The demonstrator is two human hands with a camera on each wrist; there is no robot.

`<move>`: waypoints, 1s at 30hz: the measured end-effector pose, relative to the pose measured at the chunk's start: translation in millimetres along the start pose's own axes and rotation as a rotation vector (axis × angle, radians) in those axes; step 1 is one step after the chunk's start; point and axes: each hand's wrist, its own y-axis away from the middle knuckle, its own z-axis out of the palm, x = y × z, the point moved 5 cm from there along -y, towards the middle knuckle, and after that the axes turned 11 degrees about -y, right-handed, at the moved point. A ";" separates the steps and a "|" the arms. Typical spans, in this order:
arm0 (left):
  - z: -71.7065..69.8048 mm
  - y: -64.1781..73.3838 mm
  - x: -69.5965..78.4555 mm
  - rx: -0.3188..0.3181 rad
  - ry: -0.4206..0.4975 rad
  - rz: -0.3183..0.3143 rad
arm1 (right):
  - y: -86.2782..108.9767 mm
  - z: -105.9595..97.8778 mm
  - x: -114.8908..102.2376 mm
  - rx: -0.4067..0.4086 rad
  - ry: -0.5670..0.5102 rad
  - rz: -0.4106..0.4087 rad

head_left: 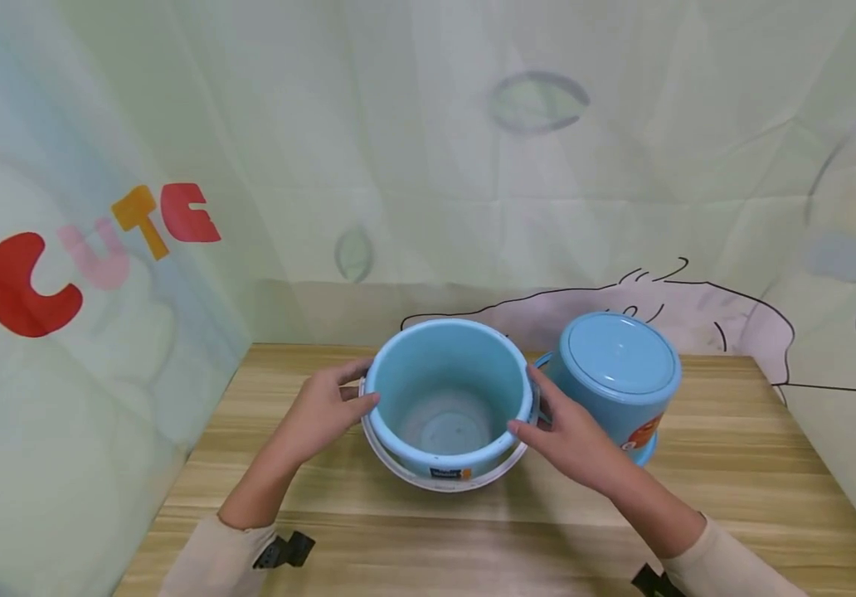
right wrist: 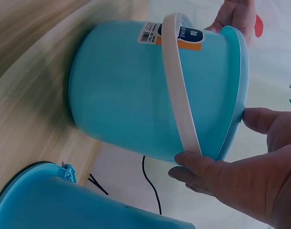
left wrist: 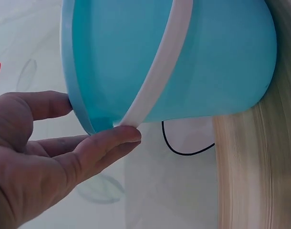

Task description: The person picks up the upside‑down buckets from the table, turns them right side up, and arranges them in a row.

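Note:
A light blue bucket (head_left: 435,358) stands upright on the wooden table, its mouth facing up. Its white handle (left wrist: 161,67) hangs down along the front side, and a label (right wrist: 191,37) sticks to the wall below the rim. My left hand (head_left: 327,410) holds the bucket's left side, thumb at the rim and fingers by the handle's end. On the opposite side my right hand (head_left: 573,435) grips in the same way, thumb on the rim and fingertips (right wrist: 195,162) at the handle's end. The bucket's base meets the table in both wrist views.
Just right of the bucket, a second blue bucket (head_left: 585,390) stands upside down, close to my right hand, with an orange-red picture on its side. The wooden table (head_left: 383,547) ends at a printed curtain (head_left: 428,240) behind and at both sides.

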 end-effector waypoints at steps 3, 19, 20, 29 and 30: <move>-0.1 -2.0 0.0 0.004 0.000 -0.002 | -3.9 -1.4 -1.1 -0.001 0.021 -0.014; -2.5 -16.5 -0.2 0.028 -0.007 0.010 | -31.8 -5.4 -0.2 0.010 0.102 0.039; -2.7 -17.4 -0.3 0.029 -0.009 0.008 | -34.0 -5.7 -0.1 0.012 0.103 0.045; -4.7 -27.0 1.8 0.054 -0.043 0.006 | -48.4 -10.0 0.6 0.013 0.100 0.030; -5.0 -28.3 1.8 0.058 -0.052 0.004 | -49.6 -10.2 0.5 0.013 0.097 0.030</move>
